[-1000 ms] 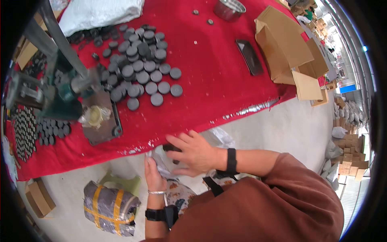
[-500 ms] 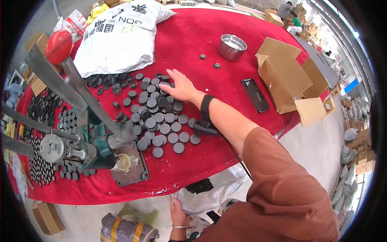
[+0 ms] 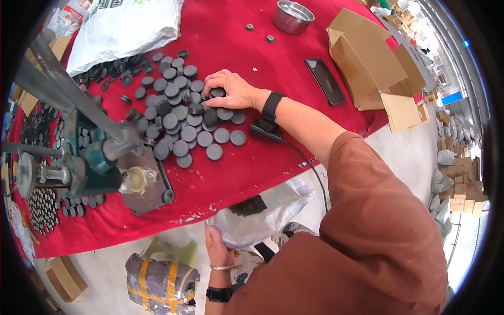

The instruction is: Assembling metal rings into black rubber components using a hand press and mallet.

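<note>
Many round dark grey caps (image 3: 181, 113) lie piled on the red cloth of the table (image 3: 220, 173). At the right side of the pile my right hand (image 3: 231, 90) bends its fingers round one of these caps (image 3: 217, 93). Below the table's front edge my left hand (image 3: 218, 248) is at the rim of a translucent white sack (image 3: 268, 215), thumb up and fingers partly hidden behind it, closed on the rim. Dark pieces (image 3: 249, 206) show in the sack's mouth.
A green hand press (image 3: 92, 163) with long levers stands at left. Beyond the pile lie a white woven bag (image 3: 131, 31) and a steel bowl (image 3: 293, 18). A phone (image 3: 325, 81) and an open carton (image 3: 367, 68) are at right. A taped bundle (image 3: 160, 281) sits below.
My right hand has gone from spread fingers over the pile to fingers curled round a cap. The view has shifted, with the table scene sliding up and left. My left hand stays at the sack.
</note>
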A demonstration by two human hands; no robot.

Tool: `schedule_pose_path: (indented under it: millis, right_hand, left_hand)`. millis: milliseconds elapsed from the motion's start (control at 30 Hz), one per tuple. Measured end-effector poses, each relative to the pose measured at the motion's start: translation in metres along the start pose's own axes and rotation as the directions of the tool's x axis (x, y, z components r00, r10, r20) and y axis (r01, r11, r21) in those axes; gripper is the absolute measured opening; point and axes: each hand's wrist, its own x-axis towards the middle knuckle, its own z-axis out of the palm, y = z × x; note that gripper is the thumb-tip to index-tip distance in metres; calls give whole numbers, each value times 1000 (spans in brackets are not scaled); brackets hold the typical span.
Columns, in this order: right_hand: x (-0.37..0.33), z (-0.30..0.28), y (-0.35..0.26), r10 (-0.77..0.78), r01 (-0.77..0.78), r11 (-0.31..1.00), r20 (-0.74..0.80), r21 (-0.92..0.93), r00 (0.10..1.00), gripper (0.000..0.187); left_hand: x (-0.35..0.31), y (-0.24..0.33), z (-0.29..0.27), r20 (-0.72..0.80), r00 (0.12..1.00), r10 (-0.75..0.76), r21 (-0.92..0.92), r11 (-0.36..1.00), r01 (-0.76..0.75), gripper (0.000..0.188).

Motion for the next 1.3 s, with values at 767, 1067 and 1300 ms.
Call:
schedule_pose_path:
  millis: [767, 1067, 1300]
  right_hand:
    - [-171, 12, -138, -333, 331, 938, 2, 106, 943, 24]
    - [-142, 17, -166, -358, 356, 934, 100, 37, 928, 41]
    - [-107, 66, -165, -99, 101, 952, 21, -289, 995, 43]
  left_hand:
    - [11, -11, 1, -25, 996, 81, -23, 996, -82, 37]
    - [8, -10, 1, -25, 999, 40, -116, 992, -43, 39]
    - [7, -11, 0, -27, 998, 62, -99, 993, -65, 44]
